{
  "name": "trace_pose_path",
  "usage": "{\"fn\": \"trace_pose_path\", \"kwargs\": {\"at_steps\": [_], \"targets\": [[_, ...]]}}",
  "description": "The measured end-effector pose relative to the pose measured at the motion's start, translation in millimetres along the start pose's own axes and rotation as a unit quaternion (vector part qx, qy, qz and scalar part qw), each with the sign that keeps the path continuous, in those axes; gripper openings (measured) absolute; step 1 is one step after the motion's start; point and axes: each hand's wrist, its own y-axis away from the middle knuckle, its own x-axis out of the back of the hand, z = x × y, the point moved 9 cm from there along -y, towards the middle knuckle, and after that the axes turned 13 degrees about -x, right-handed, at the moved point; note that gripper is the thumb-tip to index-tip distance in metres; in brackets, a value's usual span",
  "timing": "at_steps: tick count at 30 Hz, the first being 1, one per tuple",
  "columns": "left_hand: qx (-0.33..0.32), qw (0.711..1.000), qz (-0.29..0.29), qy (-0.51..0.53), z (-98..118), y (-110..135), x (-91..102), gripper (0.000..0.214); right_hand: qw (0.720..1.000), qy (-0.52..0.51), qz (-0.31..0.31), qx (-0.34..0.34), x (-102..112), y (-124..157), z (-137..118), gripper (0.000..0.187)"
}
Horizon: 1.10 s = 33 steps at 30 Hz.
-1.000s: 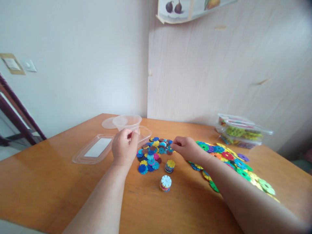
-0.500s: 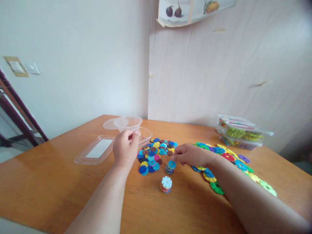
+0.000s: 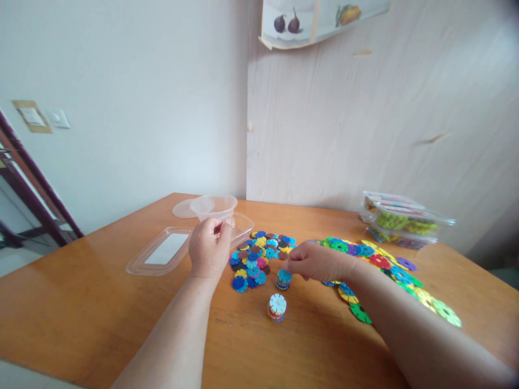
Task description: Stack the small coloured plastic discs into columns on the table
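My right hand is pinched shut on a blue toothed disc that lies on top of a short stack of discs. A second short stack topped by a white disc stands nearer to me. My left hand is raised beside a loose pile of small coloured discs, its fingers curled shut. What it holds, if anything, is hidden. All of this rests on a wooden table.
A spread of larger coloured discs lies under and beyond my right forearm. Behind my left hand are a clear round tub, a round lid, a flat rectangular lid and a clear tray. Filled clear boxes stand far right.
My right hand came back from the small-disc pile with a blue disc and lowered it onto the stack that had a yellow disc on top. My left hand stayed put.
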Motion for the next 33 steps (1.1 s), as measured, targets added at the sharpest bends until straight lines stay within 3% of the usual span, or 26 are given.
{"fn": "trace_pose_path", "kwargs": {"at_steps": [6,13,20,29,33], "targets": [[-0.004,1.000,0.007,-0.021,1,-1,2.5,0.028,0.997,-0.044,0.070,-0.012,14,-1,1,0.031],[-0.024,0.999,0.008,-0.028,5,0,4.4,0.027,0.988,-0.095,0.111,0.057,25,23,-30,0.034],[-0.020,0.999,-0.007,-0.024,4,1,3.9,0.030,0.980,0.002,0.171,0.102,15,51,-53,0.036],[-0.041,0.998,0.011,-0.050,9,-4,14.3,0.027,0.954,0.056,0.294,0.035,-7,91,6,0.038],[-0.037,0.997,0.046,-0.053,7,-5,24.3,0.032,0.929,0.080,0.355,0.068,-2,97,8,0.038]]}}
